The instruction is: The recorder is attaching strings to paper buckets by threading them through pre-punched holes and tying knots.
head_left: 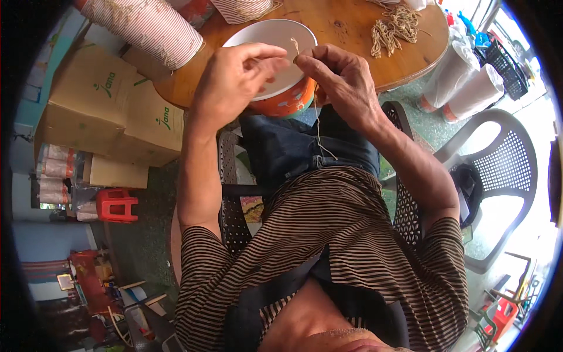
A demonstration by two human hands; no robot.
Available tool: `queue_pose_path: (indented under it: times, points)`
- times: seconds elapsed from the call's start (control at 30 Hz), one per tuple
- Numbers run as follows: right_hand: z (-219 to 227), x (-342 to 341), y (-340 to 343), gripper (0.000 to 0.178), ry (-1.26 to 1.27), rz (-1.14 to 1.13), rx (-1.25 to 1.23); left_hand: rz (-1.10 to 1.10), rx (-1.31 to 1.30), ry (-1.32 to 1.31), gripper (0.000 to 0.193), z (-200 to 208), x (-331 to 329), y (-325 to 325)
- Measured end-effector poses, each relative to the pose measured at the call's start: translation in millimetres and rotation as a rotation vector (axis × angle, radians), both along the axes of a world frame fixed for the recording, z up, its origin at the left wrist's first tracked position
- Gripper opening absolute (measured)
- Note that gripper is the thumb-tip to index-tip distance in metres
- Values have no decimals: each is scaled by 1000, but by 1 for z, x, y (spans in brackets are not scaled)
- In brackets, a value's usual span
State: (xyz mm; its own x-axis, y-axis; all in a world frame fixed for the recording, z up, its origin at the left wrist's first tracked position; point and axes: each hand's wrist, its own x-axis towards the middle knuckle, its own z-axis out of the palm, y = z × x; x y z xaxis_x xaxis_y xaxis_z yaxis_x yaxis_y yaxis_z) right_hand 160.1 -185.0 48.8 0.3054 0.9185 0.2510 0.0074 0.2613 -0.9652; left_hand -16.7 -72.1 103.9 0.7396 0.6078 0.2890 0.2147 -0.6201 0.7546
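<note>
A white-lined bucket (280, 28) with an orange patterned outside stands at the table's near edge, below both hands. My right hand (349, 82) is closed, thumb and forefinger pinching a thin beige string (318, 130). One short end sticks up above the pinch; the longer part hangs down over my lap. My left hand (237, 79) is held just left of the pinch, over the bucket. Its fingers are stretched out and slightly blurred, and no thing shows in them. A loose heap of similar strings (394, 30) lies farther right on the table.
Red-and-white striped stacks (143, 29) bound with string lie on the wooden table (334, 20) at the far left. Cardboard boxes (88, 126) stand left of it. A grey plastic chair (507, 158) and white wrapped rolls (478, 91) are on the right. A red stool (117, 205) stands left.
</note>
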Motion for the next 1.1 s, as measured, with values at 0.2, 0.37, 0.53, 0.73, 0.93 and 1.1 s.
queue_pose_path:
  times: [0.2,0.37,0.53,0.73,0.93,1.1]
  points:
    - [-10,-7,14,28,-52,-25,108,15,153,-155,19,-6,17,-8]
    - [-16,-8,34,28,14,-79,152,109,199,-215,18,-10,27,1]
    - [-29,-7,47,43,91,-31,289,52,126,-319,20,-11,26,32]
    - [-39,-5,54,39,103,-42,241,-224,-87,-482,17,-3,29,40]
    - [-26,2,57,33,-25,112,134,-230,82,-293,14,-9,45,38]
    - [20,35,25,24,-568,103,37,-156,-28,-250,12,-3,42,45]
